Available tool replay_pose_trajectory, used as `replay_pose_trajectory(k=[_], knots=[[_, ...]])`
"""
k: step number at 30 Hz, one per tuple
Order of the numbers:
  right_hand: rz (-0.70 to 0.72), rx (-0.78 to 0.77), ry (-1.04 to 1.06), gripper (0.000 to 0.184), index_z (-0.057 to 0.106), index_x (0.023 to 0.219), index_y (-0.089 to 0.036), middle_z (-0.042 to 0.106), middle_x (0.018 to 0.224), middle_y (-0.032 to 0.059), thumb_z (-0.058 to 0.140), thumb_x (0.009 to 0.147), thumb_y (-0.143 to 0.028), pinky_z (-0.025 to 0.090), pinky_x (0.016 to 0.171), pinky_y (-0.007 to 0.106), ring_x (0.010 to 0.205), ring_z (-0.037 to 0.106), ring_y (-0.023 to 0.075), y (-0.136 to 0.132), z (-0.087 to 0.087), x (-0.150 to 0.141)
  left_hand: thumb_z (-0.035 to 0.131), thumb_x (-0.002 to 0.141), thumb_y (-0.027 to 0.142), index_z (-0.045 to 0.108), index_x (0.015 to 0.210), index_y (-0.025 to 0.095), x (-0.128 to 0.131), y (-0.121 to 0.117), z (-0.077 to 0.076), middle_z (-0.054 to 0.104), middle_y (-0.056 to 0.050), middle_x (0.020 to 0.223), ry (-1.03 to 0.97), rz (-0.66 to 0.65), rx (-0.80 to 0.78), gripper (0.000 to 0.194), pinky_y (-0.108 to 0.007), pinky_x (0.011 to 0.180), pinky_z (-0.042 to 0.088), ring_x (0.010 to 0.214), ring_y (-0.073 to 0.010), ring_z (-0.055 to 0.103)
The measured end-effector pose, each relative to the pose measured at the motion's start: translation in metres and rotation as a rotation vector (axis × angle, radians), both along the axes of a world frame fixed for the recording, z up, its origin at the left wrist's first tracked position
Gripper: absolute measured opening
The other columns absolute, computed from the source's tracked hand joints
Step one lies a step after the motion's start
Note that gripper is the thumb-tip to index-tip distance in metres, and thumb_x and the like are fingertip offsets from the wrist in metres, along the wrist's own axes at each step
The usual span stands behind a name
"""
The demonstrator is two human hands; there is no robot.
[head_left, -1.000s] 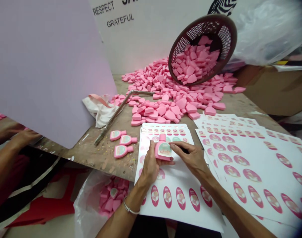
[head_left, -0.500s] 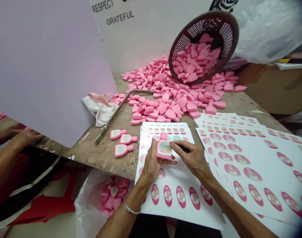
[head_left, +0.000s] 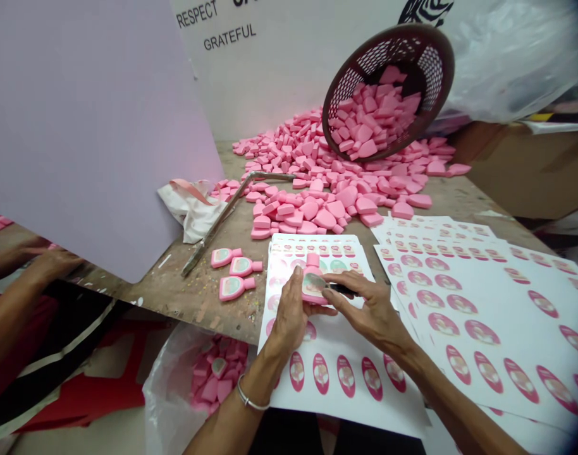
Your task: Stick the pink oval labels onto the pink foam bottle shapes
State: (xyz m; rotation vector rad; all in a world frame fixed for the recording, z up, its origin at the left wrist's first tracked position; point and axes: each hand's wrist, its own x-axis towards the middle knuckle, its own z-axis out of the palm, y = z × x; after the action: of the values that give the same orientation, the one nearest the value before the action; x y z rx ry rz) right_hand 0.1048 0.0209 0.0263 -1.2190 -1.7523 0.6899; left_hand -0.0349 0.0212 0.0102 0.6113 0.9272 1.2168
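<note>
Worn brown wooden table [head_left: 194, 300] before me, white paper sticker sheet [head_left: 350, 338] overhanging its edge. Above that sheet, the left hand [head_left: 291, 313] pinches a flat pink bottle-shaped piece [head_left: 312, 270], apparently steadying it for the right hand [head_left: 372, 306], its grip pinching a slim black tool [head_left: 343, 289].

Soft, even light; the plastic [head_left: 511, 57] shows pale glare, wide-angle stretch warps the edges, right corners darken and blur.

Looks smooth and matt on the pink bottle [head_left: 312, 281]; reads as paper in the label sheets [head_left: 498, 313], scuffed wood across the counter [head_left: 189, 306], perforated plastic in the basket [head_left: 432, 72], glossy film in the clear bag [head_left: 511, 57].
</note>
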Motion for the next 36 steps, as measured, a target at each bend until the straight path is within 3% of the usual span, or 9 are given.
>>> replay_pose_trajectory(k=[4, 8, 14, 17, 20, 23, 36], knots=[[-0.008, -0.196, 0.074, 0.03, 0.069, 0.09, -0.023, 0.066, 0.081, 0.0014, 0.071, 0.073, -0.047, 0.046, 0.064, 0.029, 0.069, 0.057, 0.0158, 0.004, -0.002, 0.003, 0.053, 0.081, 0.063, 0.06, 0.109, 0.008, 0.001, -0.002, 0.002, 0.069, -0.013, 0.09, -0.008, -0.03, 0.009, 0.062, -0.034, 0.063, 0.058, 0.078, -0.024, 0.069], [-0.004, -0.332, 0.208, 0.031, 0.06, 0.068, -0.019, 0.054, 0.062, -0.0021, 0.066, 0.076, -0.049, 0.039, 0.055, 0.026, 0.058, 0.047, 0.0116, 0.008, -0.002, 0.003, 0.048, 0.082, 0.065, 0.063, 0.101, 0.009, 0.002, -0.004, 0.0, 0.069, -0.012, 0.08, 0.028, -0.087, 0.009, 0.061, -0.032, 0.059, 0.058, 0.074, -0.0233, 0.069], [0.14, -0.657, 0.608, 0.035, 0.051, 0.067, -0.019, 0.046, 0.059, -0.0012, 0.064, 0.074, -0.051, 0.043, 0.053, 0.029, 0.055, 0.046, 0.0132, 0.006, 0.005, -0.001, 0.046, 0.083, 0.064, 0.065, 0.096, 0.007, 0.001, -0.007, 0.005, 0.067, -0.012, 0.077, -0.073, -0.125, 0.062, 0.062, -0.03, 0.055, 0.057, 0.071, -0.0221, 0.066], [0.08, -0.577, 0.603, 0.033, 0.053, 0.068, -0.019, 0.045, 0.062, -0.0014, 0.066, 0.075, -0.048, 0.042, 0.053, 0.026, 0.057, 0.043, 0.0114, 0.002, 0.006, -0.001, 0.046, 0.085, 0.062, 0.066, 0.094, 0.007, 0.0, -0.009, 0.011, 0.067, -0.012, 0.076, -0.104, -0.13, 0.017, 0.059, -0.03, 0.052, 0.057, 0.066, -0.0196, 0.064], [-0.066, -0.371, 0.409, 0.03, 0.058, 0.069, -0.019, 0.048, 0.066, -0.0005, 0.068, 0.075, -0.046, 0.039, 0.054, 0.024, 0.061, 0.041, 0.011, -0.002, 0.007, 0.0, 0.044, 0.086, 0.061, 0.066, 0.097, 0.008, -0.001, -0.009, 0.016, 0.066, -0.01, 0.076, -0.126, -0.128, -0.023, 0.059, -0.032, 0.054, 0.058, 0.064, -0.018, 0.063], [-0.115, -0.257, 0.236, 0.031, 0.061, 0.069, -0.019, 0.048, 0.064, -0.0002, 0.065, 0.076, -0.048, 0.036, 0.052, 0.025, 0.06, 0.04, 0.0114, -0.004, 0.01, 0.0, 0.038, 0.086, 0.065, 0.064, 0.106, 0.011, -0.001, -0.009, 0.02, 0.066, -0.009, 0.077, -0.146, -0.157, -0.025, 0.064, -0.035, 0.057, 0.059, 0.066, -0.0189, 0.064], [-0.086, -0.238, 0.183, 0.029, 0.06, 0.068, -0.019, 0.045, 0.06, -0.0026, 0.064, 0.078, -0.046, 0.03, 0.051, 0.025, 0.055, 0.036, 0.0103, -0.011, 0.012, -0.004, 0.041, 0.088, 0.059, 0.061, 0.11, 0.012, 0.0, -0.011, 0.022, 0.068, -0.009, 0.083, -0.153, -0.156, 0.003, 0.054, -0.035, 0.061, 0.059, 0.071, -0.0192, 0.066]])
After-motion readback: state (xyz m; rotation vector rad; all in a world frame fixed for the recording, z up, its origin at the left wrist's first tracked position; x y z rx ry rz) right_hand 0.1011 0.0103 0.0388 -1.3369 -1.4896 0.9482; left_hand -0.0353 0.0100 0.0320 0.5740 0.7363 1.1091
